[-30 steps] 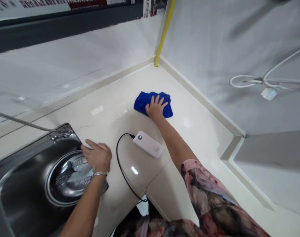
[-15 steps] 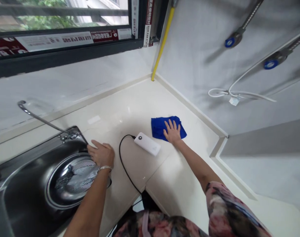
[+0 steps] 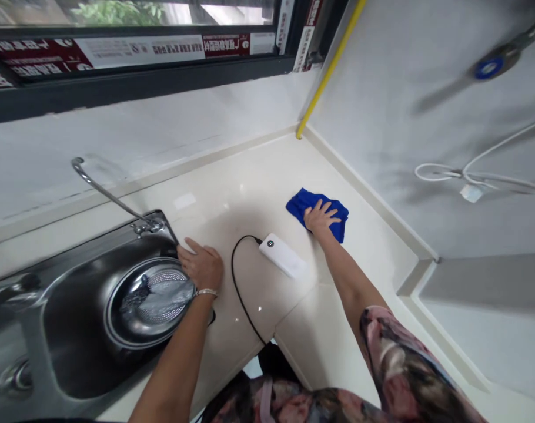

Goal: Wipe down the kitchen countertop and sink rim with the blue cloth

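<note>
My right hand (image 3: 323, 216) lies flat with spread fingers on a blue cloth (image 3: 300, 202), pressing it against the cream countertop (image 3: 254, 182). The cloth is slightly rumpled, and its middle is partly under my palm. On the left, my left hand (image 3: 202, 264) rests at the corner of the steel sink (image 3: 69, 329), fingers extended and gripping nothing. Between the two hands lies a white power bank (image 3: 283, 255), with a black cable (image 3: 233, 276) plugged into one end and running off the counter's front edge.
A round metal colander (image 3: 161, 288) holding a clear plastic bag sits in the sink. A thin chrome faucet (image 3: 109, 194) rises behind it. A yellow pipe (image 3: 331, 70) enters the counter's back corner, and a white cable (image 3: 465, 174) hangs on the right wall.
The whole scene has shifted rightward as the camera turned. My right hand has slid the cloth a little toward the back wall, and the cloth has turned. My left hand stays by the sink.
</note>
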Demonstrator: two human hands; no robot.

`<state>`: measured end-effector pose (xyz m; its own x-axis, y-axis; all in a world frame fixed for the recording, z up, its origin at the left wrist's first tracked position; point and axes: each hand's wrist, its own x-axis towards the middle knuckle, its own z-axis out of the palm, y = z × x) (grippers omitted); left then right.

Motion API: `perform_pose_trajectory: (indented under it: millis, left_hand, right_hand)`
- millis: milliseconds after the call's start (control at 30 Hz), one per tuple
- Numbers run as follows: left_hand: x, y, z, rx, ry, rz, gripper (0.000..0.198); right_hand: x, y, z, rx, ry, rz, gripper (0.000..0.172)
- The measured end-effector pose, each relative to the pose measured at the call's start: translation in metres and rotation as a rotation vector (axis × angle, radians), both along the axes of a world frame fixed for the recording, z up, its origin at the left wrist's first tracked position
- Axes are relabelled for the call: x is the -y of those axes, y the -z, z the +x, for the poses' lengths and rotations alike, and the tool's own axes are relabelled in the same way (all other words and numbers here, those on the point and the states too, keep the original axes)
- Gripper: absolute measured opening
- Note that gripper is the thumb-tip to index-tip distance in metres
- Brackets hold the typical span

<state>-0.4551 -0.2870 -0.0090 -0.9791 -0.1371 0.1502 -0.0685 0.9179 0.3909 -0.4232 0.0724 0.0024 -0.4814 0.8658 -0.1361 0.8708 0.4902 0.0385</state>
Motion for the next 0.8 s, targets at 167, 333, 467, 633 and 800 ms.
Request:
perform_pose_trajectory:
  millis: [167, 333, 467, 633, 800]
  left_hand:
    - [0.001, 0.005, 0.0, 0.014, 0.003, -0.014, 0.067]
    - [0.002, 0.008, 0.0, 0.049, 0.003, -0.062, 0.067]
    - [0.002, 0.007, 0.001, 0.071, -0.002, -0.063, 0.066]
    - [0.002, 0.004, 0.001, 0.081, -0.01, -0.028, 0.066]
    - [0.004, 0.006, 0.0, 0.079, 0.017, -0.009, 0.061]
  right_hand:
    - [0.017, 0.008, -0.066, -0.043, -0.025, 0.055, 0.07]
    - [0.068, 0.004, -0.116, -0.031, -0.194, 0.057, 0.07]
    - [0.128, 0.001, -0.141, -0.098, -0.424, -0.039, 0.073]
    - [0.211, 0.004, -0.154, -0.215, -0.752, -0.248, 0.076]
    - [0.268, -0.003, -0.149, -0.236, -1.091, -0.362, 0.073]
